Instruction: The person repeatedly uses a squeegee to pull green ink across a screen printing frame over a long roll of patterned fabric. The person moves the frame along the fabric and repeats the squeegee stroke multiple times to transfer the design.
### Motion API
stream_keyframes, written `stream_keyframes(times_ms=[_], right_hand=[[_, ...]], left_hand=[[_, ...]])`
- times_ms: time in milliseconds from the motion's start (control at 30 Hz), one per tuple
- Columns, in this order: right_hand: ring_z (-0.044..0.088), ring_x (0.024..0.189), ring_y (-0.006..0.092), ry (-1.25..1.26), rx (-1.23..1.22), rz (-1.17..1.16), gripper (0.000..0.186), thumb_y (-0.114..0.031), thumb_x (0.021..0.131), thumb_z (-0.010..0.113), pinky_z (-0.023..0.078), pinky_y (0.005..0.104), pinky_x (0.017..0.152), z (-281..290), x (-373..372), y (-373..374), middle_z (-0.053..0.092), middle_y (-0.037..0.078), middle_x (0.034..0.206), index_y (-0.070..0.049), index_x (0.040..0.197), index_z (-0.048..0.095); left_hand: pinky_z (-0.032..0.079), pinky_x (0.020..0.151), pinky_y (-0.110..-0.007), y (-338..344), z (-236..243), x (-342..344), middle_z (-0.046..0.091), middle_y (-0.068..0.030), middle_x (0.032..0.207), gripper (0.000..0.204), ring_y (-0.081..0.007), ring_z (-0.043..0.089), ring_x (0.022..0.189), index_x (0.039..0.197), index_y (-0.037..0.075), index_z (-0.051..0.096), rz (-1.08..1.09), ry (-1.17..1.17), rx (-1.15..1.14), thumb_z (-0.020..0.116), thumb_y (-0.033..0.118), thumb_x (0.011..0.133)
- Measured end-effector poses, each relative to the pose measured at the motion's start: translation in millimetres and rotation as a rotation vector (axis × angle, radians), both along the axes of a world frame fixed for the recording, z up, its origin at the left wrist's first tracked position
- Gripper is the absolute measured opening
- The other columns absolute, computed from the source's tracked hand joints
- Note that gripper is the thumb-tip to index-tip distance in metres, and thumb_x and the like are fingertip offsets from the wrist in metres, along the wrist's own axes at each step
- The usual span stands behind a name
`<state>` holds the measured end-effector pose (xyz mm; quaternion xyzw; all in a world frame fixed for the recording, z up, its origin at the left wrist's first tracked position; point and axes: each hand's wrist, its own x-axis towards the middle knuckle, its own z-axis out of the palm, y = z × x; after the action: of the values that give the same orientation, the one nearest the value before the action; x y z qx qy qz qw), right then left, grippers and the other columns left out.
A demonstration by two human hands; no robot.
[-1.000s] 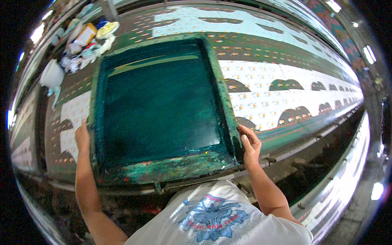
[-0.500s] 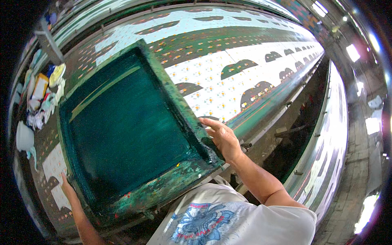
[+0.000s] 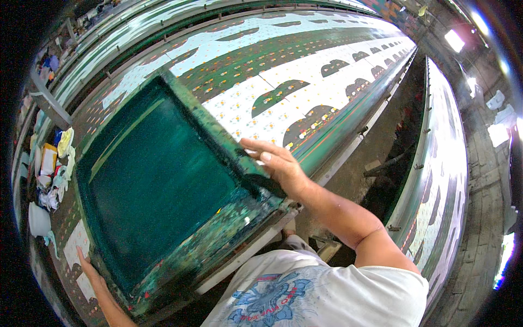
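A large screen-printing frame (image 3: 202,115) lies in front of me, its rim stained with green and speckled paint. Inside it the mesh (image 3: 158,191) is dark green and wet-looking, with a pale streak near the far side. My right hand (image 3: 283,170) is on the frame's right rim, fingers reaching over the edge. At the lower left side, my left hand (image 3: 95,278) holds the opposite rim; most of its fingers are hidden. Beneath and beyond the frame spreads white fabric (image 3: 231,117) printed with small orange flowers and dark curved gaps.
The long printing table (image 3: 321,155) runs to the far right, with a metal rail (image 3: 348,147) along its edge. Another table (image 3: 436,201) stands across the aisle. Rags (image 3: 52,191) and a white tub (image 3: 39,219) sit at the left, near a grey post (image 3: 49,101).
My view has shifted, and the frame with both hands appears lower and slightly farther left. Both hands stay at its sides.
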<state>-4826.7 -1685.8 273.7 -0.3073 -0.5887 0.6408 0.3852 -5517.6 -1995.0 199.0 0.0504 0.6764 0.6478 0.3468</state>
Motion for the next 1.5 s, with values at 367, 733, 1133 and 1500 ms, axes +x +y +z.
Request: stream_keyframes(times_ms=[367,733,1133,1500], right_hand=[[0.066,0.127,0.0272,0.053,0.08,0.029,0.081,-0.05,0.098,0.068,0.049,0.0409,0.116,8,226,210,0.064,0.017,0.154,0.004,0.158,0.058],[0.064,0.126,0.0228,-0.021,-0.062,-0.182,0.068,-0.046,0.098,0.068,0.044,0.0364,0.113,-28,465,398,0.069,0.012,0.147,-0.001,0.149,0.067],[0.064,0.131,0.0249,0.046,-0.089,-0.181,0.071,-0.046,0.1,0.07,0.044,0.0404,0.117,-52,594,488,0.067,0.014,0.147,0.003,0.151,0.064],[0.062,0.134,0.0292,-0.305,-0.039,-0.119,0.071,-0.033,0.093,0.081,0.042,0.0398,0.119,-39,612,493,0.065,0.013,0.149,-0.004,0.155,0.063]], left_hand=[[0.057,0.102,-0.042,209,42,229,0.076,-0.0158,0.131,0.088,-0.0314,0.073,0.113,0.137,-0.002,0.072,0.066,0.102,0.022,0.062,0.076,0.1],[0.056,0.105,-0.042,397,27,536,0.079,-0.0164,0.123,0.069,-0.029,0.075,0.11,0.128,-0.004,0.075,0.112,0.08,0.16,0.063,0.061,0.107],[0.055,0.104,-0.039,486,12,680,0.077,-0.0134,0.13,0.058,-0.0253,0.073,0.117,0.139,-0.002,0.07,0.184,0.173,0.21,0.062,0.048,0.112],[0.056,0.089,-0.039,496,2,687,0.077,-0.0074,0.106,0.044,-0.0188,0.071,0.094,0.109,-0.001,0.077,0.149,0.207,0.034,0.07,0.042,0.109]])
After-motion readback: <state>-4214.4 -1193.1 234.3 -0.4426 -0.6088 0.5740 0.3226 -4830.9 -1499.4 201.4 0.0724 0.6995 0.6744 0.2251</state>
